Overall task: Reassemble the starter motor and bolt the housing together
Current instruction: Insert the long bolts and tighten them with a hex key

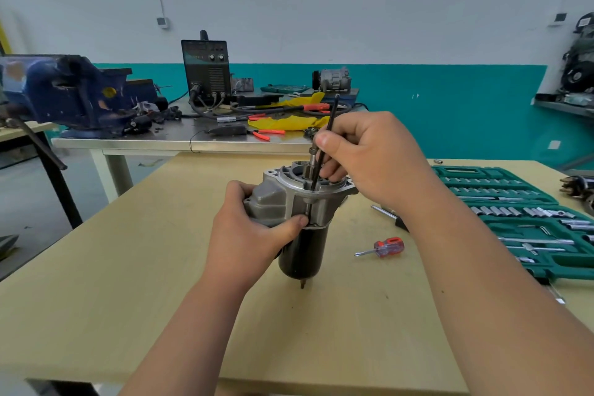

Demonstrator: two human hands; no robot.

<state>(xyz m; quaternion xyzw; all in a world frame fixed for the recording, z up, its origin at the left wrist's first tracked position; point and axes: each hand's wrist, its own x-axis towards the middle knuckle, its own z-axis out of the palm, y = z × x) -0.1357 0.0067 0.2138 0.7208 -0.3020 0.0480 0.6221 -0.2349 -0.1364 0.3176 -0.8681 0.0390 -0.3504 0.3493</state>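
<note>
Head cam: my left hand (254,228) is wrapped around the grey cast-metal nose housing (273,199) of the starter motor, fingers curled behind it and thumb pressed on the lower flange. The motor's black cylindrical body (302,254) points down at the tan wooden table (160,267), mid-table. I can't tell whether it rests there or is held just clear.

My right hand (369,151) pinches a long thin dark through-bolt (332,112) between thumb and fingers. The bolt is tilted slightly and runs down through the housing flange – its top end sticks up above the hand.

Right of the motor lies a small red-handled screwdriver (385,247), and further right an open green socket-set case (527,212). A blue bench vise (74,93) sits on the far metal table (180,138).
</note>
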